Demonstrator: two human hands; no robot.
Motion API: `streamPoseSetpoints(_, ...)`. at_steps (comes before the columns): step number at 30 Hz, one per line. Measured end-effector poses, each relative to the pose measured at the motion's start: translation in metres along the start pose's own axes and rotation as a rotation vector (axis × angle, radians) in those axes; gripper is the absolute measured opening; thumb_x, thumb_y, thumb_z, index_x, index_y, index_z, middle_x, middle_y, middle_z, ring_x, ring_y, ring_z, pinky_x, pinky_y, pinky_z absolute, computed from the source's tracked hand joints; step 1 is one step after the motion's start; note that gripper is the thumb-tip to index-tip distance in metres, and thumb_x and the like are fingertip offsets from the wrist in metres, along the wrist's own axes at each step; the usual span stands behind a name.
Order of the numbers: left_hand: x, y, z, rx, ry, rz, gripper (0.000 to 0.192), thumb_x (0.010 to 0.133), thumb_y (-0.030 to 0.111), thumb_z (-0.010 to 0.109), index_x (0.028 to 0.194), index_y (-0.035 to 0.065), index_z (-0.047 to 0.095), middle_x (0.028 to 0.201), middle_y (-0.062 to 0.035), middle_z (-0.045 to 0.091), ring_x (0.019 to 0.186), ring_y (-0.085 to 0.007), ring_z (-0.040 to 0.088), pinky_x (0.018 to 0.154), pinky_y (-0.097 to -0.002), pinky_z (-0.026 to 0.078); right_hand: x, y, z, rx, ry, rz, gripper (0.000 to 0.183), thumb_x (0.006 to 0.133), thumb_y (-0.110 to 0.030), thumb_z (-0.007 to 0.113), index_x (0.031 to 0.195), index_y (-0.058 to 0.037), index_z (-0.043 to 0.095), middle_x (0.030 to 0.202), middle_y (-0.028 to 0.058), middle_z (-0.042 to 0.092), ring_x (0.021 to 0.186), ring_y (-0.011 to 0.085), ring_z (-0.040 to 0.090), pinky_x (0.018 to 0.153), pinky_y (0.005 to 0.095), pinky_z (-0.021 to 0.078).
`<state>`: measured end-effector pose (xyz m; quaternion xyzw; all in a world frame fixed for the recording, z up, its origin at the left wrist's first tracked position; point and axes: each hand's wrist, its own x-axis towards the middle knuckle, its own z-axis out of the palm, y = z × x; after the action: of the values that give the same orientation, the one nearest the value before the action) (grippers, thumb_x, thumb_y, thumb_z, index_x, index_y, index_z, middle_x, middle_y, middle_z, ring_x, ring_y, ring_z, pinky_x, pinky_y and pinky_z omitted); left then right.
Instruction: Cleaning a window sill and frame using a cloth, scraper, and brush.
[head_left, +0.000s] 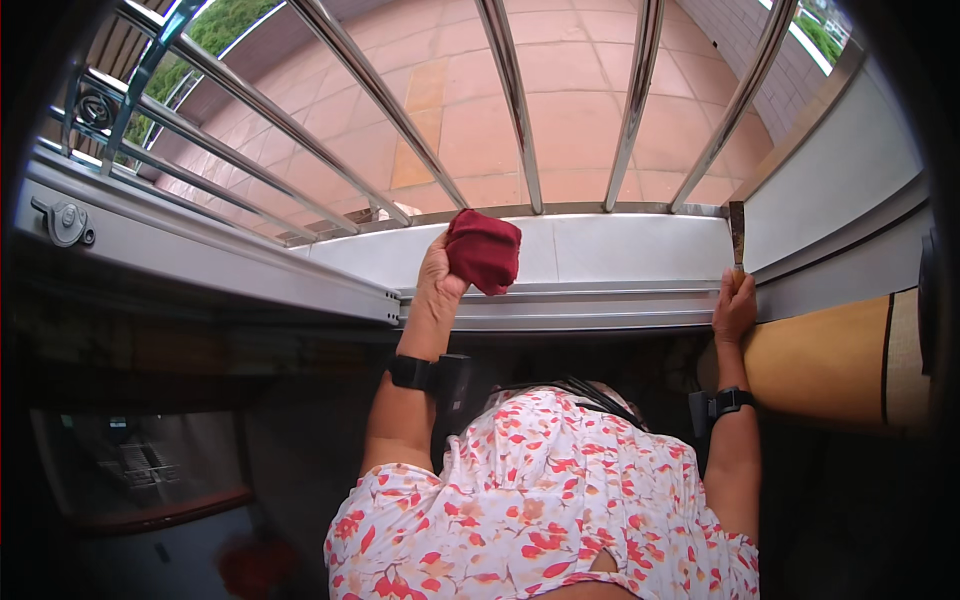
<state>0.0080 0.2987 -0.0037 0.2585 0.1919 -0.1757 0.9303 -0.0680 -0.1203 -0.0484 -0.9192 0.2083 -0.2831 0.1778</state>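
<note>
A folded dark red cloth (486, 252) is in my left hand (441, 268), held up over the white tiled window sill (600, 244). My fingers behind the cloth are hidden. At the sill's right end, my right hand (735, 306) grips the wooden handle of a scraper or putty knife (738, 234). Its narrow, stained metal blade points away from me, close to the corner where the sill meets the side wall. Between my hands and my body runs the aluminium window track (559, 307).
Metal security bars (517, 105) rise beyond the sill, with a reddish tiled terrace (555, 142) behind them. A sliding window frame (217, 247) with a latch (67, 220) stands at left. A yellowish rolled mat (825, 360) lies at right, near my forearm.
</note>
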Motion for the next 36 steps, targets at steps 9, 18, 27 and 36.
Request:
streamPoseSetpoints(9, -0.083, 0.015, 0.008, 0.002, -0.066, -0.058, 0.033, 0.086, 0.02, 0.043, 0.11, -0.0021, 0.045, 0.104, -0.0147, 0.055, 0.091, -0.0236, 0.057, 0.081, -0.0377, 0.047, -0.001, -0.051, -0.017, 0.147, -0.044, -0.384, 0.025, 0.082, -0.024, 0.054, 0.096, -0.0038, 0.047, 0.085, 0.0152, 0.054, 0.079, 0.0331, 0.053, 0.065, 0.0368, 0.0438)
streamPoseSetpoints(18, -0.176, 0.05, -0.064, 0.487, -0.114, -0.147, 0.019, 0.08, 0.014, 0.053, 0.08, -0.0039, 0.059, 0.078, -0.0066, 0.061, 0.07, -0.0119, 0.058, 0.066, -0.0225, 0.047, -0.032, -0.203, 0.011, 0.326, -0.566, -0.616, 0.017, 0.073, -0.014, 0.055, 0.085, -0.0054, 0.047, 0.081, 0.0099, 0.051, 0.077, 0.0292, 0.05, 0.066, 0.0385, 0.0375)
streamPoseSetpoints(27, -0.231, 0.067, -0.175, 0.334, 0.3, 0.067, 0.017, 0.08, 0.017, 0.056, 0.08, 0.0007, 0.062, 0.076, -0.0063, 0.062, 0.068, -0.0142, 0.06, 0.065, -0.0257, 0.049, -0.072, -0.308, 0.073, 0.217, -0.894, -0.582, 0.018, 0.072, -0.015, 0.053, 0.09, -0.0105, 0.054, 0.077, 0.0113, 0.06, 0.073, 0.0295, 0.057, 0.06, 0.0402, 0.0443)
streamPoseSetpoints(36, -0.27, 0.056, -0.219, 0.17, 0.307, 0.181, 0.021, 0.077, 0.019, 0.058, 0.089, 0.002, 0.059, 0.09, -0.0099, 0.061, 0.082, -0.0206, 0.059, 0.073, -0.0338, 0.049, -0.095, -0.355, 0.108, 0.239, -1.041, -0.475, 0.022, 0.069, -0.013, 0.052, 0.09, -0.0095, 0.058, 0.081, 0.0148, 0.06, 0.079, 0.0315, 0.057, 0.066, 0.0405, 0.0445)
